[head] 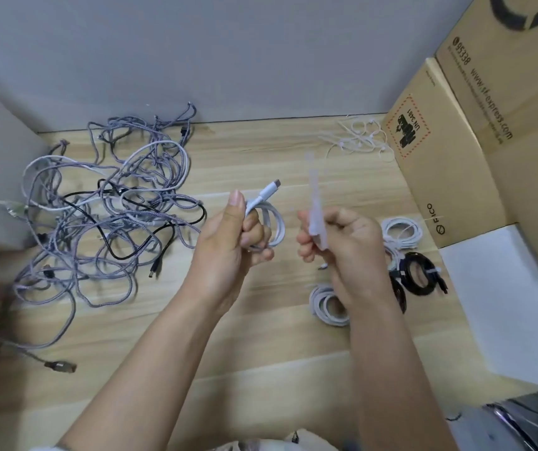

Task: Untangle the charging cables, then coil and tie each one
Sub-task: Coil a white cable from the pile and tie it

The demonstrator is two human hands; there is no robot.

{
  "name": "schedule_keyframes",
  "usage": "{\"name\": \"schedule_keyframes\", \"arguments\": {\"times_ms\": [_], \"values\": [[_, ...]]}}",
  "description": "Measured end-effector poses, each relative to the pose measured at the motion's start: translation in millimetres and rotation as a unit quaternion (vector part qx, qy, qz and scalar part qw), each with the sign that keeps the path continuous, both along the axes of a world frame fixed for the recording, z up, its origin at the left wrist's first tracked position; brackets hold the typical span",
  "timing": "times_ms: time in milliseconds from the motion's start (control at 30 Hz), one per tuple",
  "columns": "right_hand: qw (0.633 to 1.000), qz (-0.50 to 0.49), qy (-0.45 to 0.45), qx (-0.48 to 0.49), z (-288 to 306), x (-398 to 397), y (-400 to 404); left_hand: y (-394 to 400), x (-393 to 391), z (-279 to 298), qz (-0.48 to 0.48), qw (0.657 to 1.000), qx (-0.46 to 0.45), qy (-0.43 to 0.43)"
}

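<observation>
The tangle (104,219) is sprawling across the bench (261,336) at your left. Your left hand (231,242) is gripping the white coil (269,222) mid-air; your right hand (342,239) is pinching a blurred tie (314,196). Loosen that grip and the coil could spring open. The boxes (456,151) are crowding your right; the bench centre is giving room.

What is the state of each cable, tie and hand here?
White cable: coiled, not yet tied, held in left hand.
Tie: blurred, held upright by right hand.
Cable pile: tangled.
Coils: coiled on the table.
Spare ties: loose.
</observation>
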State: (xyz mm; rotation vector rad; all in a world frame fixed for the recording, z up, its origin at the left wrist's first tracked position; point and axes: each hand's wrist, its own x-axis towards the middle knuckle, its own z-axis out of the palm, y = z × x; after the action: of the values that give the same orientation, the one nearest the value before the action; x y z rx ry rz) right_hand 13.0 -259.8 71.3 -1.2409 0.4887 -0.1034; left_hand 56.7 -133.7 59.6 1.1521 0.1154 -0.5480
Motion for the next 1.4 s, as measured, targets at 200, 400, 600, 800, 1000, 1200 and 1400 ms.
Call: {"name": "schedule_keyframes", "arguments": {"times_ms": [200, 400, 600, 800, 1000, 1200, 1400], "values": [[0.999, 0.022, 0.01, 0.036, 15.5, -39.3, 48.9, 17.6, -39.5, 27.3, -0.005, 0.988, 0.066, -0.136], [0.997, -0.048, 0.052, 0.03, 20.3, -57.5, 63.9, 37.3, -60.5, 22.3, -0.016, 0.962, 0.111, -0.25], [0.991, -0.108, 0.073, 0.023, 25.8, -69.3, 79.6, 48.9, -79.8, 24.5, -0.041, 0.866, 0.25, -0.432], [0.988, -0.071, 0.069, 0.119, 29.8, -76.4, 90.8, 57.6, -80.5, 16.3, -0.039, 0.841, 0.287, -0.457], [0.966, -0.022, 0.017, 0.256, 34.8, -79.9, 95.3, 61.4, -77.0, 18.9, -0.026, 0.842, 0.282, -0.459], [0.963, -0.001, -0.004, 0.271, 36.6, -80.5, 97.2, 65.2, -72.0, 23.6, -0.032, 0.876, 0.249, -0.411], [0.976, 0.004, 0.011, 0.218, 38.0, -80.8, 99.3, 65.5, -68.8, 24.3, -0.033, 0.895, 0.241, -0.374]]}}
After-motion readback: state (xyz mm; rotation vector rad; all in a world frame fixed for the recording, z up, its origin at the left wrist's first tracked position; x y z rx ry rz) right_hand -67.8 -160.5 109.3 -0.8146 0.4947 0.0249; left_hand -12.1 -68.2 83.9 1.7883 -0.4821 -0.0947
